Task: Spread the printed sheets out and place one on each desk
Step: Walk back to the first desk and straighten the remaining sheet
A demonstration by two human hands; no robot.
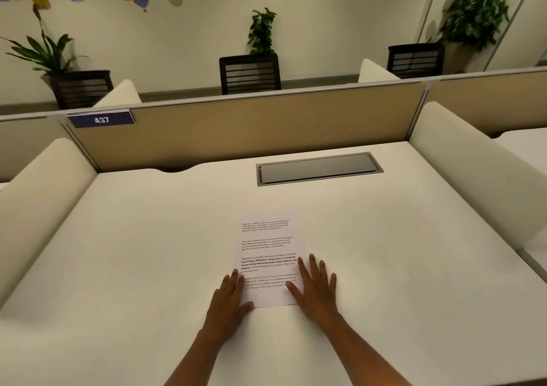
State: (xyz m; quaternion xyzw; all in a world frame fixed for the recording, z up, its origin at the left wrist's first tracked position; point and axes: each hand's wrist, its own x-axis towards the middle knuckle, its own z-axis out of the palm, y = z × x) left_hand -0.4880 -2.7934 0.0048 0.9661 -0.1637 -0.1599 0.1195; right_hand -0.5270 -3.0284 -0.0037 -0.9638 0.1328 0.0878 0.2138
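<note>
1. Desk tag "437" (101,119) is mounted on the back partition (251,131), upper left.
2. Left hand (229,295) is laid flat, fingers together, palm down; fingertips and thumb overlap the sheet's left edge, the rest of the hand is on the tabletop (118,252).
3. Sheet (268,246) is lying flat, printed side up, near the middle front of the tabletop, slightly rotated. Only one sheet can be made out; whether more are stacked under it cannot be told.
4. Right hand (316,288) is laid flat, fingers spread, palm down; thumb and index finger are on the sheet's right lower part, the other fingers on the tabletop. Nothing is pinched by either hand.
5. Progress, judged: this desk is done or nearly so, with the sheet being squared or smoothed. No spare sheets are in view. The neighbouring desk at far right (529,146) is partly seen with no sheet on the visible part, so more placing is likely left.
6. Containers: a closed cable hatch (318,168) is set into the tabletop behind the sheet; contents are hidden. Plant pots stand along the far wall.
</note>
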